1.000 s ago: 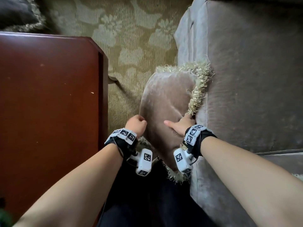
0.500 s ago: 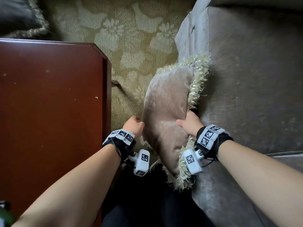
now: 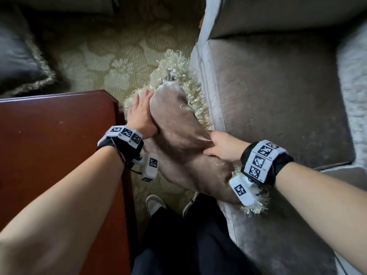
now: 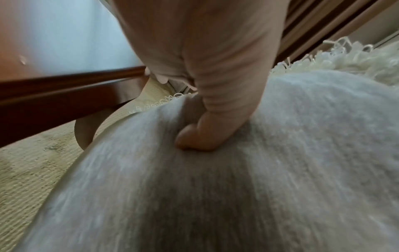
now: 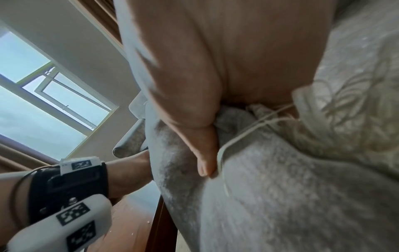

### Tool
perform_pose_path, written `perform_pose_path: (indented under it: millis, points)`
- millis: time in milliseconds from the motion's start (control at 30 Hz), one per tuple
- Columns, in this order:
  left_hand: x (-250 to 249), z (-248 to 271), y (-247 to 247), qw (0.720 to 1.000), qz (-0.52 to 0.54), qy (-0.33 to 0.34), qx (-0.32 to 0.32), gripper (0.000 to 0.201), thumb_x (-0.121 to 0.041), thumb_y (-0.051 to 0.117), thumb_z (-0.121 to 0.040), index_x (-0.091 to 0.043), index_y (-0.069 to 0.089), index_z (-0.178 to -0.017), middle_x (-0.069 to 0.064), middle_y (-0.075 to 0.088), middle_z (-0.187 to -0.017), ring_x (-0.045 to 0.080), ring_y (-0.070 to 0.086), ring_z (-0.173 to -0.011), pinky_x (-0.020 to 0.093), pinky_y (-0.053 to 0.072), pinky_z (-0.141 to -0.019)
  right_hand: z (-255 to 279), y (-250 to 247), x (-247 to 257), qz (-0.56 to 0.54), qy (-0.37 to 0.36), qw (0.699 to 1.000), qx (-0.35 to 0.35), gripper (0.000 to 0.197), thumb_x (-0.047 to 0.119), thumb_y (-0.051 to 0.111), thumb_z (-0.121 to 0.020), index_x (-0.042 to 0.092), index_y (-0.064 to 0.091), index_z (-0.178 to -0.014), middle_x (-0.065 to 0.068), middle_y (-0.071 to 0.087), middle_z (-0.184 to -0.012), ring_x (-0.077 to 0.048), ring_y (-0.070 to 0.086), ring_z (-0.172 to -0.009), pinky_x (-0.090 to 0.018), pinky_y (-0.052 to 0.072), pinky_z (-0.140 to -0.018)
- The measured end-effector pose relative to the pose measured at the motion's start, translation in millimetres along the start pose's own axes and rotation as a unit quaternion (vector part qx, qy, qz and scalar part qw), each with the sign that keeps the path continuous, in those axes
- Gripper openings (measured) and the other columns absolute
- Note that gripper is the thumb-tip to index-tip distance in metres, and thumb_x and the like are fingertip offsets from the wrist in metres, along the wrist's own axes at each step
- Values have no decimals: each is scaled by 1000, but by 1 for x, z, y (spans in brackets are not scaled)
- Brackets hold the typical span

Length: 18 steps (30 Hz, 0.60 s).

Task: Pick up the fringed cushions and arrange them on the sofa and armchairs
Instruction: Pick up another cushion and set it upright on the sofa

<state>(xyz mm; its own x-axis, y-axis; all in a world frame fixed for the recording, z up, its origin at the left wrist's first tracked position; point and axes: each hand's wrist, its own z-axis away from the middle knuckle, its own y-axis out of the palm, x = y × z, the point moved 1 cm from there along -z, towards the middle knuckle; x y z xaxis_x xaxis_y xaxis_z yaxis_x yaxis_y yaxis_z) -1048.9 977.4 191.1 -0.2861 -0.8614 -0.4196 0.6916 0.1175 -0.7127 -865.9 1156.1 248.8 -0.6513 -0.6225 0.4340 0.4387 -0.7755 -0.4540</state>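
Observation:
A taupe velvet cushion with a cream fringe is held in the air between the wooden table and the grey armchair. My left hand grips its left side, thumb pressed into the velvet. My right hand pinches the right side near the fringe, thumb on the fabric. The cushion is bent and tilted, its far corner up by the chair's front edge. A second, dark fringed cushion lies at the upper left.
A reddish-brown wooden table stands at the left, close to my left arm. Patterned olive carpet covers the floor between table and armchair. My legs and shoes are below the cushion. The armchair seat is bare.
Both hands have lifted the cushion and turned it toward the armchair. My left hand slid further up its left edge; my right hand moved right with it. The view tilted up.

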Motion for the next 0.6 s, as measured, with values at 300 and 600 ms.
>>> perform_pose_path:
  millis: [300,600]
  points:
    - [-32,46,-40,995,35,26,-87,62,-33,76,-59,-15,51,-113,5,57,-112,29,53,-108,46,49,-93,53,-28,17,-63,13,995,-81,29,13,73,-84,4,59,-108,-11,66,-100,-26,63,-91,-29,49,-76]
    - [-111,125,-142,986,89,34,-140,29,-47,59,-57,-22,61,-72,-6,69,-74,20,68,-75,41,60,-73,155,-98,65,-92,-11,982,-164,24,13,73,-83,19,60,-102,-7,68,-97,-29,67,-91,-34,53,-78]
